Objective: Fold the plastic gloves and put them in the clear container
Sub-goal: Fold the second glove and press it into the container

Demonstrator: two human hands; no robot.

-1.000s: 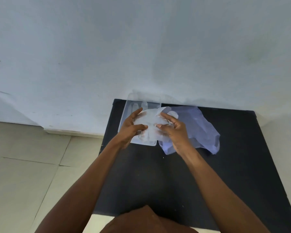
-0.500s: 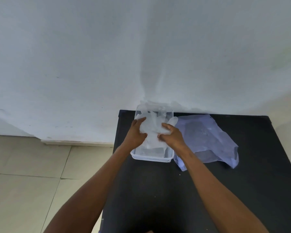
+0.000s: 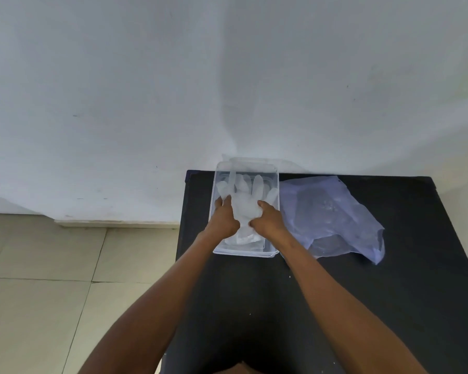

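Plastic gloves [image 3: 245, 203] in clear container [image 3: 273, 253], pinned under left hand [image 3: 223, 221] and right hand [image 3: 269, 221], fingers curled, pressing. Bare black table [image 3: 389, 292] nearward; bluish bag [image 3: 333, 217] rightward.

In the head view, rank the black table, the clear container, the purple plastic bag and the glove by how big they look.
1. black table
2. purple plastic bag and clear container: about alike, so unranked
3. glove, partly covered by both hands

Two bare forearms, no sleeves, no watch or rings visible. Left hand [image 3: 223, 221] and right hand [image 3: 268, 222] ungloved, fingers slender, nails short.
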